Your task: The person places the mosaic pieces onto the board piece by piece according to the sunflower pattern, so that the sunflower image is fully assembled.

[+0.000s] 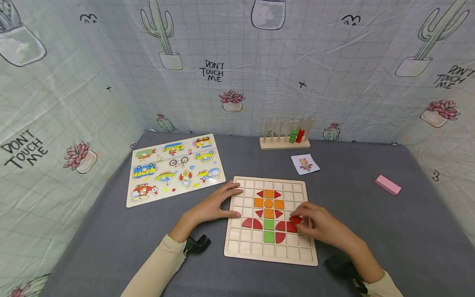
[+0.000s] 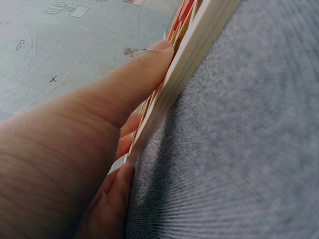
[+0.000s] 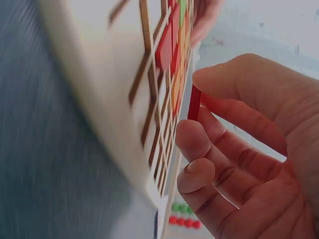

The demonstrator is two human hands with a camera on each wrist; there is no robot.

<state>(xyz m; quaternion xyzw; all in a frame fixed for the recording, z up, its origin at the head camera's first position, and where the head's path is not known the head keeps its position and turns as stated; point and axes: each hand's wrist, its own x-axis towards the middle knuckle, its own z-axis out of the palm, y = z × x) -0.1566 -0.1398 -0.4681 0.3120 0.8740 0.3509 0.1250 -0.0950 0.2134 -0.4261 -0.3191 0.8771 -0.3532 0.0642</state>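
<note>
A wooden grid board [image 1: 237, 246] lies on the grey cloth, with orange squares and an orange circle [image 1: 269, 203], small red pointed pieces, green squares [image 1: 269, 236] and red quarter-round pieces [image 1: 280, 237] set in its cells. My left hand [image 1: 212, 206] rests along the board's left edge, fingers spread; in the left wrist view the thumb [image 2: 144, 64] touches the rim. Over the board's right side, my right hand [image 1: 324, 225] pinches a red piece [image 1: 295, 220] between thumb and fingers. The right wrist view shows that red piece [image 3: 195, 103] edge-on, so its full outline is hidden there.
A vehicle puzzle board [image 1: 174, 169] lies to the back left. Behind the grid board stand a wooden peg rack [image 1: 283, 143] with green and red beads and a printed pattern card [image 1: 305, 164]. A pink block [image 1: 387, 185] lies at the right. Patterned cloth walls surround the surface.
</note>
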